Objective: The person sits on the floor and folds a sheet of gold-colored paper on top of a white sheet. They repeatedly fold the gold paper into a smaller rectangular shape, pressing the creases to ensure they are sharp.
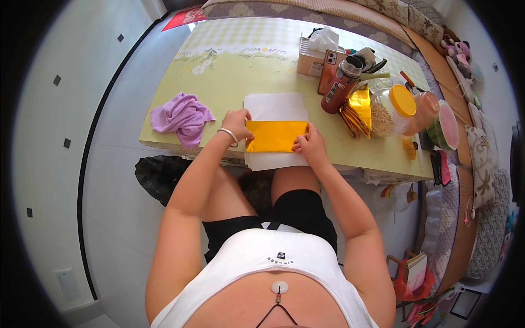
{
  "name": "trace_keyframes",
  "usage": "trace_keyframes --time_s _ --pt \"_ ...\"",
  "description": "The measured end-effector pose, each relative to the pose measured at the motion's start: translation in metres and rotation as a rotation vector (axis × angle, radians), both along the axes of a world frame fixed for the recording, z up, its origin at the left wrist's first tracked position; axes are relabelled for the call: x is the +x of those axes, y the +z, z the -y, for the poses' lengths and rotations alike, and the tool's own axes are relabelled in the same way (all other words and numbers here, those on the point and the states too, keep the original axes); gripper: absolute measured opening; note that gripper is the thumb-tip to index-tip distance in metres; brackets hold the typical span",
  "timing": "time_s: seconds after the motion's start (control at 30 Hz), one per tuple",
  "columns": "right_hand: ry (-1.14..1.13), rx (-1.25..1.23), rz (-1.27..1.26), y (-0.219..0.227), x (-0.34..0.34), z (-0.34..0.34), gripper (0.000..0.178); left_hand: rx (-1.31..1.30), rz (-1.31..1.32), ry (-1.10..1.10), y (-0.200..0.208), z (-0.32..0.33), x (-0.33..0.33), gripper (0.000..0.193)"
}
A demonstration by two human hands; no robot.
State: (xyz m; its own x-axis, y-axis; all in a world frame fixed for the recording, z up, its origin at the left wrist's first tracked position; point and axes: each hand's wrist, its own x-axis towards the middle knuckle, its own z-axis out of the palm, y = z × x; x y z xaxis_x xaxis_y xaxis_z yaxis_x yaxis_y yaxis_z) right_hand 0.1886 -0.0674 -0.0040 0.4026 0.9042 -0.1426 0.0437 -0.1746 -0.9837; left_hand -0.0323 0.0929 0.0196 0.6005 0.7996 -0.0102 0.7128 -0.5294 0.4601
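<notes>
A golden-yellow sheet of paper [273, 136], a flat wide rectangle that looks folded, lies across white paper [276, 106] at the table's near edge. My left hand [236, 126], with a bangle on its wrist, grips the yellow sheet at its left end. At the opposite end my right hand [311, 145] pinches the sheet near its right edge, fingers curled. White paper shows above and below the yellow sheet. Parts of the fingertips are hidden behind the sheet's edges.
Left of my hands lies a crumpled purple cloth [183, 117]. To the right stand a dark red bottle [340, 87], a phone [330, 70], a tissue box [311, 57], folded gold paper [358, 112], a yellow-lidded jar [389, 112] and a cut watermelon [445, 126]. A black bag [158, 175] sits below the table.
</notes>
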Motion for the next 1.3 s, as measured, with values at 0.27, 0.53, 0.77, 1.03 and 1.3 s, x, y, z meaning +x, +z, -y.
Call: trace_keyframes --time_s 0.27,0.53,0.77,1.03,1.3 --pt "-0.148 0.093 -0.212 -0.010 0.012 -0.037 0.056 -0.366 0.560 0.387 -0.003 0.012 0.015 0.023" --pt "-0.144 0.102 -0.448 -0.003 0.022 -0.031 0.020 -0.863 0.948 0.521 -0.008 0.016 0.009 0.020" --pt "-0.086 -0.034 -0.286 0.012 0.026 -0.015 0.019 -0.877 0.791 0.415 -0.012 -0.004 0.000 0.017" --pt "-0.074 -0.093 -0.118 0.019 0.019 -0.002 0.020 -0.672 0.509 0.303 -0.020 -0.019 -0.004 0.009" --pt "-0.106 -0.060 -0.158 0.008 0.019 0.000 0.023 -0.931 0.927 0.406 0.007 0.003 0.010 0.006"
